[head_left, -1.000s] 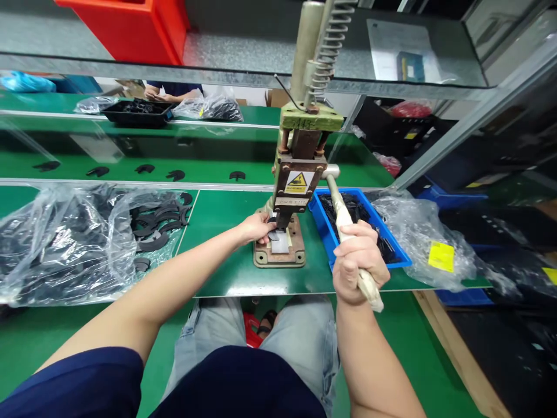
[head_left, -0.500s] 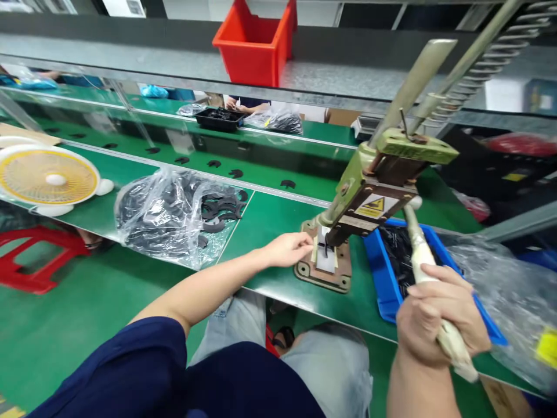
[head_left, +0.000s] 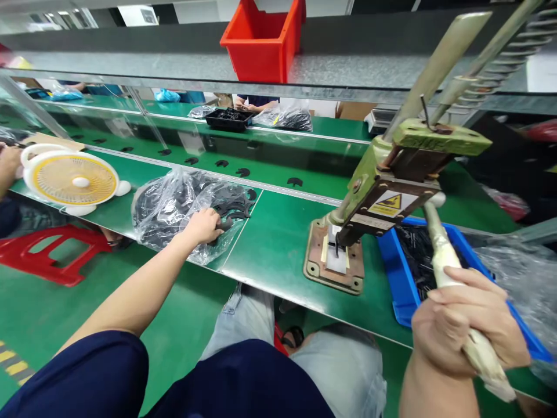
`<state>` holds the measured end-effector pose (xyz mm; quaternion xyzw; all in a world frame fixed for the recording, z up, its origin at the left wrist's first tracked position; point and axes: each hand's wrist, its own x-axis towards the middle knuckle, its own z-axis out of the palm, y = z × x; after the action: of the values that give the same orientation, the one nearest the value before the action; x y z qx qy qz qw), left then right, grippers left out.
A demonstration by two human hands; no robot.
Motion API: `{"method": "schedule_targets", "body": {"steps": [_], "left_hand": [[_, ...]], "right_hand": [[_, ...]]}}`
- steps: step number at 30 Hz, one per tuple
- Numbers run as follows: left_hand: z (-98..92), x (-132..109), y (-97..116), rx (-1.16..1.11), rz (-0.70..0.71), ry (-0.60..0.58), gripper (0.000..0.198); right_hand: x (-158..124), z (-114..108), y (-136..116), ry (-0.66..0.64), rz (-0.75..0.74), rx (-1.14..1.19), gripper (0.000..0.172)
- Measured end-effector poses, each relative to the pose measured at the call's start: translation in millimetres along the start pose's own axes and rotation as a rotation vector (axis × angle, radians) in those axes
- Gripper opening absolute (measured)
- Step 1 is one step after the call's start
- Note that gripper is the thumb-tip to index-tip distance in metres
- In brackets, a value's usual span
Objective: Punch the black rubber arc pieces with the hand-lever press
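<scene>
My left hand point(head_left: 204, 227) rests at the mouth of a clear plastic bag point(head_left: 167, 203), beside loose black curved pieces point(head_left: 236, 207). Its fingers are bent and drawn together; what they hold, if anything, is hidden. My right hand point(head_left: 472, 319) is wrapped round the cream-wrapped lever point(head_left: 444, 261) of a green hand press point(head_left: 378, 174). Under the press head, a metal fixture point(head_left: 336, 262) sits on the brown base plate point(head_left: 313, 258), and a small dark part shows at it.
A blue bin point(head_left: 398, 290) of black parts stands right of the press. A white-and-yellow fan point(head_left: 78, 177) lies at left. Black pieces point(head_left: 243, 172) line the green strip behind the bench. A red bin point(head_left: 261, 55) sits on the shelf. Other people's hands show at far left and behind.
My left hand has gone from the press fixture leftward to the bag of black pieces. My right hand stays on the lever. The view has shifted slightly left.
</scene>
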<state>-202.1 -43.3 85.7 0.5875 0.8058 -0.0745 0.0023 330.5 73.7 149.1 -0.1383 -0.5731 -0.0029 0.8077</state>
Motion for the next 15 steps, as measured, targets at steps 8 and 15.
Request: {"method": "schedule_targets", "body": {"steps": [8, 15], "left_hand": [[-17.1, 6, 34, -0.367, 0.153, 0.083, 0.012], [-23.1, 12, 146, -0.637, 0.454, 0.102, 0.02]], "right_hand": [[1, -5, -17, -0.115, 0.058, -0.054, 0.04], [1, -10, -29, -0.225, 0.114, -0.089, 0.033]]}}
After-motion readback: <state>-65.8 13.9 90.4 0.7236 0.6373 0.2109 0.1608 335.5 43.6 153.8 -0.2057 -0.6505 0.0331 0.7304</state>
